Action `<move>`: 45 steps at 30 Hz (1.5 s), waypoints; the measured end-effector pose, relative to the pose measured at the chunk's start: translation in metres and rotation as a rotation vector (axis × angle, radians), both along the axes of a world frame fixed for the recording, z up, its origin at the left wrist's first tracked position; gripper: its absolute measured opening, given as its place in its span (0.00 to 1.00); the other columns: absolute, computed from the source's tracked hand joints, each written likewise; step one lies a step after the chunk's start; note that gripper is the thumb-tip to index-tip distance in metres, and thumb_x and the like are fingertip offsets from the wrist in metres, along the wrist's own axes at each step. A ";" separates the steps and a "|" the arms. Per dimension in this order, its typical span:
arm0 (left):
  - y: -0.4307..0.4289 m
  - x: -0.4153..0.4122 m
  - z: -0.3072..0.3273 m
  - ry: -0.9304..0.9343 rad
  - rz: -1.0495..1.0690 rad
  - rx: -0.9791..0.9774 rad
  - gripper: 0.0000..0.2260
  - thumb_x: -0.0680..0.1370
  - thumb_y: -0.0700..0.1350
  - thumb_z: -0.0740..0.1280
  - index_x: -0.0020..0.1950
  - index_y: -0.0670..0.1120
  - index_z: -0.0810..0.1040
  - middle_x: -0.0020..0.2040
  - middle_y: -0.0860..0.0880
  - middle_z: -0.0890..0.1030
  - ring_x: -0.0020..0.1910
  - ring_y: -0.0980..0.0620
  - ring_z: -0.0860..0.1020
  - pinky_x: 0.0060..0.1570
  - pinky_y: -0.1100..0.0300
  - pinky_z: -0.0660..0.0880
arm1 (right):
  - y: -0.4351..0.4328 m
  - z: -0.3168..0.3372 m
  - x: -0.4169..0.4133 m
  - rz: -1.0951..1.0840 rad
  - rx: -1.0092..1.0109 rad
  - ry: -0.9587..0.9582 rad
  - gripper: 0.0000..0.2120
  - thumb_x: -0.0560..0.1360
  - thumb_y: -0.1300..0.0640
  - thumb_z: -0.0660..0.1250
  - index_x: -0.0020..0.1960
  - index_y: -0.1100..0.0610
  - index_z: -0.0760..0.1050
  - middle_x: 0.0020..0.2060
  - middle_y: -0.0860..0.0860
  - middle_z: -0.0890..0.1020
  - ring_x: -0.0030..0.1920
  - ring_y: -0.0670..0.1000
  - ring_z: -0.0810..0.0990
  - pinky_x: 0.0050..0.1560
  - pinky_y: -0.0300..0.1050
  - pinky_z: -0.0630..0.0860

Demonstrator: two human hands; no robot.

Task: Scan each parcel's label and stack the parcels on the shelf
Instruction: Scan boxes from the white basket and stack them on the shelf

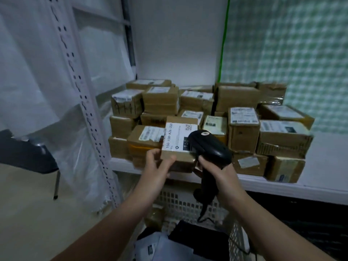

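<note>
My left hand (159,164) grips a small brown cardboard parcel (178,159) by its near left corner, with the white label (177,136) facing up. My right hand (216,169) holds the handle of a black barcode scanner (209,146), whose head hangs over the right part of that label. Behind both hands, the white shelf (282,185) carries a pile of several labelled brown parcels (243,129), stacked two and three high.
A white perforated basket (180,204) sits below my hands, holding a grey bag parcel (160,247) and a dark one. A white slotted shelf upright (84,102) wrapped in plastic stands at left. A dark chair (28,153) is at far left. The scanner cable (203,213) hangs down.
</note>
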State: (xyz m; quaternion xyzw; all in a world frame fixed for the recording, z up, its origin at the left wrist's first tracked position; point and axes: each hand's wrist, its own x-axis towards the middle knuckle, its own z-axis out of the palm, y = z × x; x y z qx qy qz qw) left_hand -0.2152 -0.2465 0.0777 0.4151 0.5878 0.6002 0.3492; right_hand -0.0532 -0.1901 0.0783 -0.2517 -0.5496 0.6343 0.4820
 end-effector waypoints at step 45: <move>0.051 -0.066 -0.278 1.050 -0.061 -0.661 0.11 0.78 0.44 0.65 0.57 0.40 0.78 0.49 0.42 0.79 0.46 0.46 0.77 0.51 0.57 0.73 | 0.061 -0.217 -0.026 0.020 -0.386 -0.943 0.13 0.75 0.56 0.71 0.36 0.62 0.75 0.28 0.57 0.77 0.22 0.51 0.74 0.26 0.43 0.71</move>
